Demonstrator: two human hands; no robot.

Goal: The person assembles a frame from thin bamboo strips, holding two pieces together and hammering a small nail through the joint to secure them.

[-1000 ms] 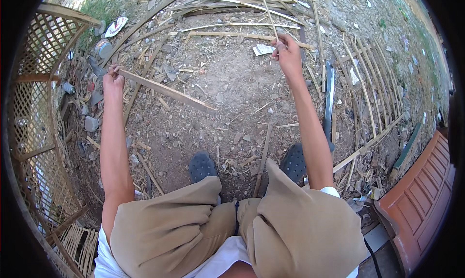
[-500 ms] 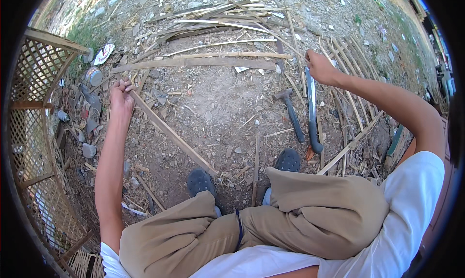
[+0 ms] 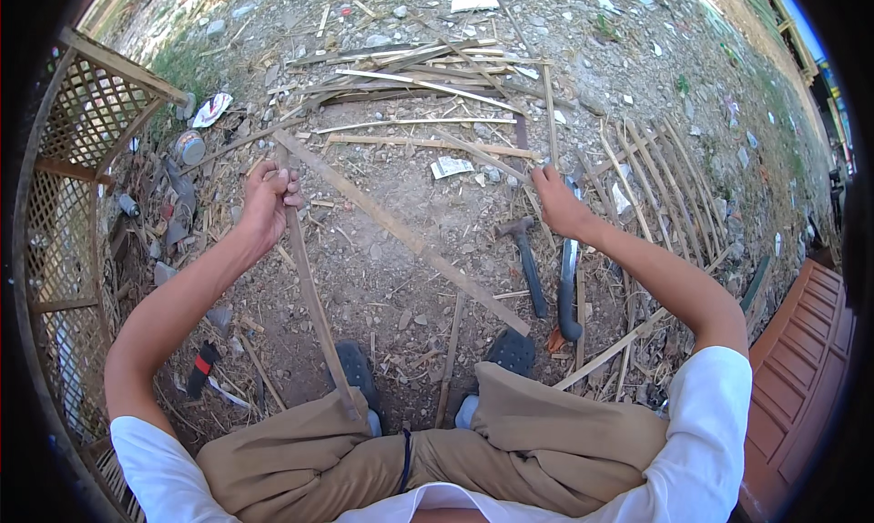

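Observation:
My left hand (image 3: pixel 266 202) is closed around a narrow wooden slat (image 3: pixel 314 304) that runs down toward my left shoe. Beside that hand starts a wider wooden slat (image 3: pixel 401 233), slanting over the dirt toward my right shoe. My right hand (image 3: pixel 563 206) is closed at the near end of a thin wooden strip (image 3: pixel 482 155) reaching up and to the left; its fingertips are partly hidden. Just below my right hand lies a machete (image 3: pixel 569 277) with a dark handle, its upper blade partly covered by the hand. A hammer (image 3: pixel 528 266) lies left of the machete.
A pile of wooden strips (image 3: pixel 410 75) lies ahead, and more strips (image 3: pixel 669 191) fan out at the right. A lattice panel (image 3: pixel 68 204) stands at the left, near a can (image 3: pixel 189 147). A reddish-brown panelled object (image 3: pixel 797 359) is at the right edge.
My left hand has moved right and lower in view, my right hand left and down. The wide slat that lay crosswise now appears slanted, and the left-hand slat points more steeply toward me.

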